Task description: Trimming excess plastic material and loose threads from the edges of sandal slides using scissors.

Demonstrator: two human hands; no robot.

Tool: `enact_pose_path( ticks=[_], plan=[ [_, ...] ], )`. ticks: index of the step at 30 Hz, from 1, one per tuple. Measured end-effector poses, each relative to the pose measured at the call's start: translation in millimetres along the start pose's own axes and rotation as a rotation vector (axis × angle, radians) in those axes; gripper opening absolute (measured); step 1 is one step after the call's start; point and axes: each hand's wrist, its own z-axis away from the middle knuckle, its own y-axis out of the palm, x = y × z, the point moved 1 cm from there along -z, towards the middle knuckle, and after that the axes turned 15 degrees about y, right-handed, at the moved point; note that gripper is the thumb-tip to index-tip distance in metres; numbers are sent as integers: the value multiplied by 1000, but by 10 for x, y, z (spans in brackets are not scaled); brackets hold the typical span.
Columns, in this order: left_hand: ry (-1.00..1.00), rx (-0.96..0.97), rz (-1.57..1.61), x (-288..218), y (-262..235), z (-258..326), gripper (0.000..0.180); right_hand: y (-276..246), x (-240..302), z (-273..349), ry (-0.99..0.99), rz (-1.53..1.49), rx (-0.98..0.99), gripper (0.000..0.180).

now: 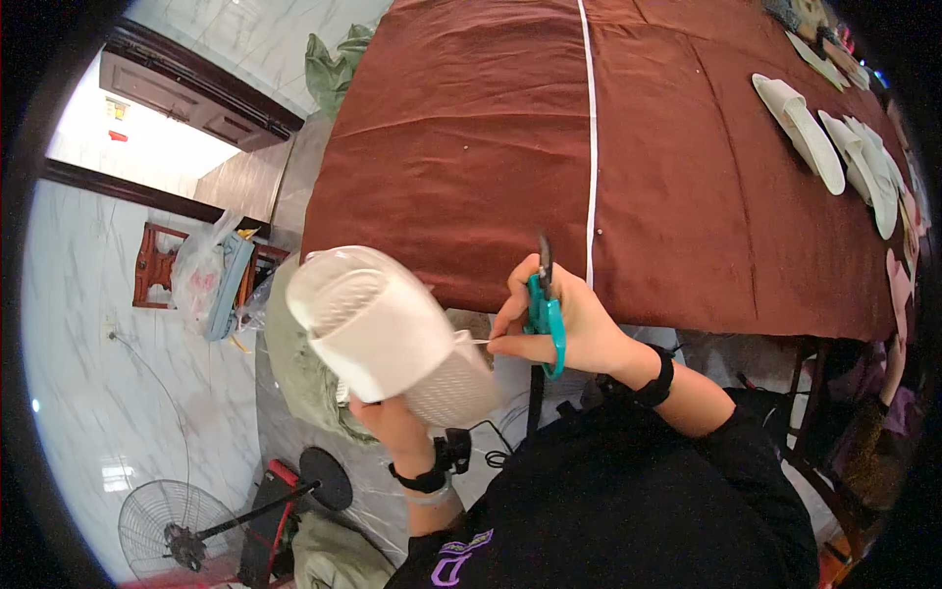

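Note:
My left hand [394, 424] grips a white slipper [381, 324] from below, off the near left corner of the table. The slipper has a broad smooth strap and a textured sole, and its near end is blurred. In my right hand [584, 329] is a pair of scissors with teal handles [554, 329] and dark blades pointing away from me. The thumb and a finger of that hand also pinch a thin white strand [475, 342], which runs to the slipper's side. My left fingers are mostly hidden behind the slipper.
A brown cloth covers the table [471, 147], with a white strip [592, 128] running across it. Several white slippers [800, 133] lie at the right. A standing fan [182, 540] is at the lower left, and a bag-draped wooden chair [157, 265] stands by the wall.

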Motion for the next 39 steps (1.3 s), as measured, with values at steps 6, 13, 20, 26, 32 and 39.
enact_pose_path(
  ticks=[6, 13, 20, 26, 32, 39],
  plan=[
    [-139, -263, 204, 240, -997, -368, 48, -55, -152, 65, 181, -40, -45, 47],
    [-13, -729, 151, 496, -2590, -99, 54, -47, -327, -99, 125, 62, -76, 45],
    [-95, -801, 61, 526, -2725, 306, 52, 709, -752, -688, 57, 381, 48, 40],
    [-201, -808, 221, 772, -2674, 537, 54, 965, -1452, -1106, -39, 586, 17, 39],
    [-155, -789, 222, 742, -2493, 538, 54, 908, -2011, -1320, -13, 954, 14, 41],
    [-212, -755, 233, 671, -2221, 368, 53, 809, -2352, -1501, 99, 1010, 32, 43]
  ],
)
